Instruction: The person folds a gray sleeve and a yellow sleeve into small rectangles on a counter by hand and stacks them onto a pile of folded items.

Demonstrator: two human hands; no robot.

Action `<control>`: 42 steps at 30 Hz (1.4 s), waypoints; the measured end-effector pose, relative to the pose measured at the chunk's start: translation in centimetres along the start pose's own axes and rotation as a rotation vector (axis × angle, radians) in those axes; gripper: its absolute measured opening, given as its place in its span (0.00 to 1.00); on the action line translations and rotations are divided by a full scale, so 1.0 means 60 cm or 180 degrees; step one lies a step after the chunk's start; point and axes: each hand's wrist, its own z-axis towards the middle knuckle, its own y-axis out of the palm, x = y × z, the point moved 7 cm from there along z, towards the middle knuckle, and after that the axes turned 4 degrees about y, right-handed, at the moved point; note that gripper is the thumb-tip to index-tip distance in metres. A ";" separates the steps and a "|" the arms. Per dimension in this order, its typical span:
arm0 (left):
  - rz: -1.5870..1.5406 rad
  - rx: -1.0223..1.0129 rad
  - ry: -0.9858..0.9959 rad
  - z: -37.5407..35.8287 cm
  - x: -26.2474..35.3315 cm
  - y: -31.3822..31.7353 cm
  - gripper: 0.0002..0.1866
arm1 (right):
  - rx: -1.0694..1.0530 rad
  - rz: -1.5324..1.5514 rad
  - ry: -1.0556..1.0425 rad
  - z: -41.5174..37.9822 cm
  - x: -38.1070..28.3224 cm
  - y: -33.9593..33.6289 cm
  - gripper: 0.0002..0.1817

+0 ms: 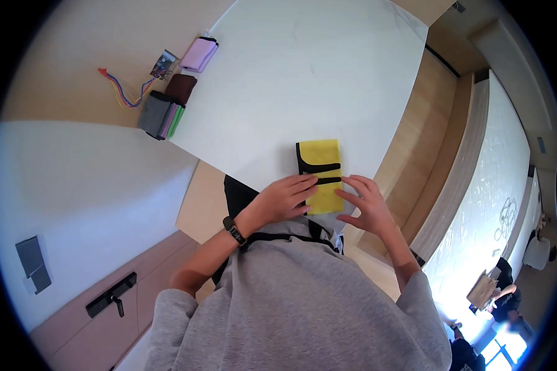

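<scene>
A yellow cloth [323,152] with black edging lies folded on the white table [278,93], close to the person's body. My left hand [286,198] rests on the cloth's left side, its fingers reaching over the black edging. At the cloth's right edge is my right hand [366,205], fingers spread and curved, with the fingertips at or just beside the fabric. Neither hand has lifted the cloth.
Folded cloths stand at the table's left edge: pink [199,54], dark red [181,89], and a grey one [155,113] beside green. Colored cords [129,99] lie beyond them. Other people [506,297] are at the far lower right.
</scene>
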 end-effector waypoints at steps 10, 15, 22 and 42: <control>-0.0113 -0.0227 -0.0016 -0.002 0.007 -0.001 0.37 | 0.0430 0.0174 -0.0346 0.008 0.002 0.016 0.21; -0.0142 -0.0137 -0.0170 0.001 0.012 0.000 0.36 | 0.0331 0.0364 -0.0337 0.019 -0.006 0.013 0.20; -0.0154 -0.0192 -0.0204 -0.001 0.016 0.004 0.35 | 0.0083 0.0366 -0.0155 0.021 -0.010 0.017 0.25; 0.0107 -0.0390 0.0086 -0.012 0.027 0.006 0.29 | -0.0187 0.0241 -0.0201 0.018 -0.011 0.026 0.30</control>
